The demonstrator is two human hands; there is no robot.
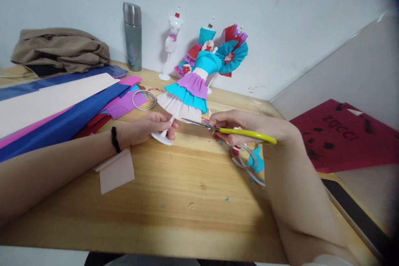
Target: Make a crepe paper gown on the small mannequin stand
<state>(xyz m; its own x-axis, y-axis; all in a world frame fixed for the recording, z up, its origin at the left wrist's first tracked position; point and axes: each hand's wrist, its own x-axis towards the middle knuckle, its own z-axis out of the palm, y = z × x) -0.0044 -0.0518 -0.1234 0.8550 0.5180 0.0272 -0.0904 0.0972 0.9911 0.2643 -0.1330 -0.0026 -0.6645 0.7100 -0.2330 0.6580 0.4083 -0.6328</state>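
Observation:
My left hand point(160, 126) is closed round the white stand point(162, 138) of a small dress form, which leans to the right. On the form is a tiered paper dress point(188, 87), with a blue top, a pale waistband and purple, blue and pale pink ruffles. My right hand point(237, 122) grips scissors with yellow handles point(249, 134). Their blades point left and lie at the lower edge of the pale pink ruffle; whether they touch it I cannot tell. Under my left wrist lies a pale pink paper piece point(117, 172).
Long paper sheets point(62, 95) cover the left side. A tumbler point(133, 37), a bare dress form point(172, 41) and dressed forms stand by the wall. Tape rolls point(144, 99), blue scraps point(257, 160), a brown cloth point(62, 48), a phone point(352, 212) and a red bag point(346, 137) lie about.

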